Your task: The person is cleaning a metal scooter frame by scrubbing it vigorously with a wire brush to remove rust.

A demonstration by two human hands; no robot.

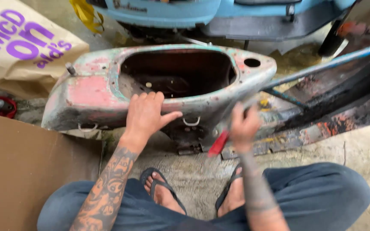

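Pressing our flat, released left hand (pixel 145 114) on the worn pink-and-teal metal scooter shell (pixel 159 87), we see our blurred right hand (pixel 243 127) grasping a red-handled tool (pixel 218 143).

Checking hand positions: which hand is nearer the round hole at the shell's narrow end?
Right. The right hand is below the round hole; the left hand rests mid-shell.

concrete floor (pixel 193 171) — scooter shell (pixel 91 92) | cardboard (pixel 18 167) | paper bag (pixel 18 55)

Metal scooter body shell (pixel 91 92) is showing matt, flaking pink and teal paint, rough with rust. Tool handle (pixel 218 143) is looking like glossy red plastic. Paper bag (pixel 18 60) is appearing matt, creased.
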